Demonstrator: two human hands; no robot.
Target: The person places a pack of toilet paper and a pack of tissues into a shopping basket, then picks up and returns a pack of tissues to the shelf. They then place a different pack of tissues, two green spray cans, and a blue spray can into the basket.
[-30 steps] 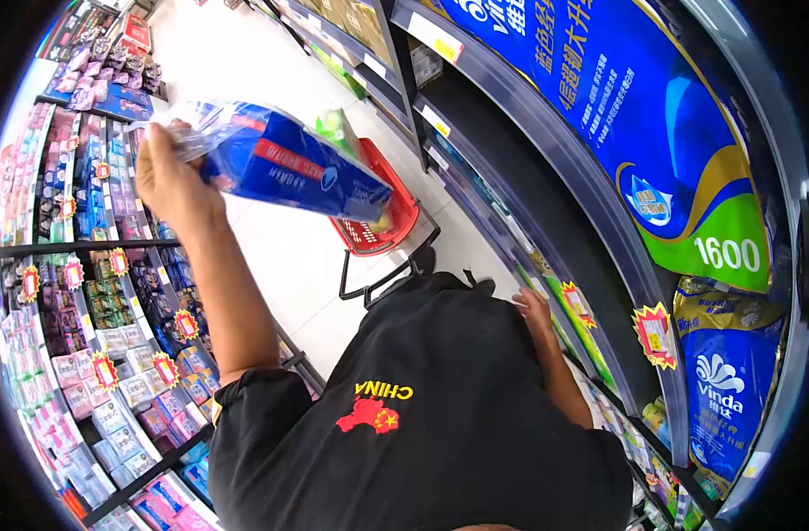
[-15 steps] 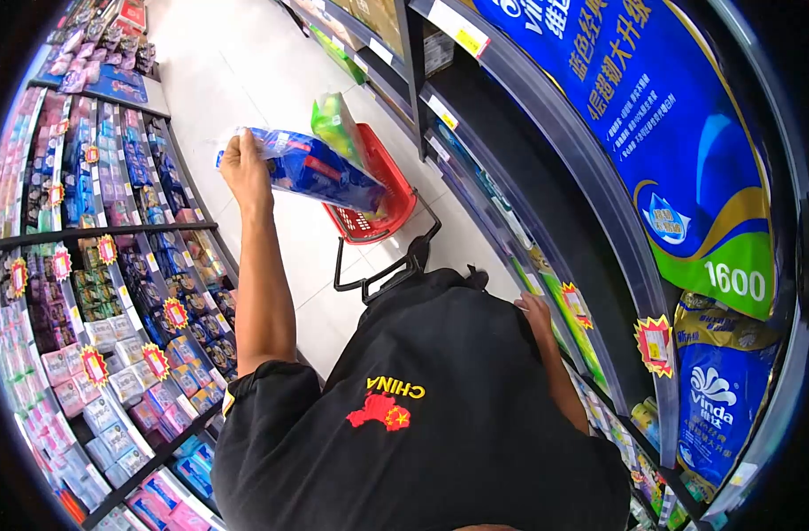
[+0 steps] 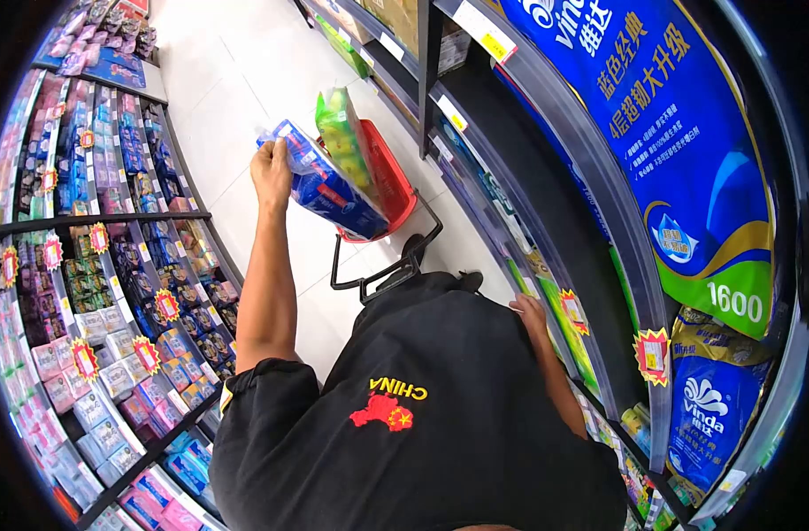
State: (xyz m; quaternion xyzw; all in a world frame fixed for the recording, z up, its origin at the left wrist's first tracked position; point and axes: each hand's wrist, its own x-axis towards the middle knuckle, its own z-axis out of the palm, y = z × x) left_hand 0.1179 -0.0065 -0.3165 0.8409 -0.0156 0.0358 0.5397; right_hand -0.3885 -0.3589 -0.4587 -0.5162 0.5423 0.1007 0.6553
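My left hand (image 3: 272,170) is closed on the upper left end of a blue plastic-wrapped pack (image 3: 329,188), its kind not clear. The pack leans down to the right, its lower end at the near left side of a red shopping basket (image 3: 393,181) with a black handle. Upright in the basket is a green pack (image 3: 341,133), partly behind the blue one. Down by my right side, my right hand (image 3: 530,311) has curled fingers, with a thin pale thing at their tips that is too small to name. It is near the lower right shelf.
Shelves of small packs (image 3: 103,341) line the left side. On the right rise dark shelves (image 3: 546,168) with price tags and large blue Vinda packs (image 3: 709,416). A pale tiled floor (image 3: 210,53) runs between them.
My left hand has moved slightly right, and the blue pack has tilted more steeply, its lower end dropping at the basket. The green pack shows more. My right hand has barely moved.
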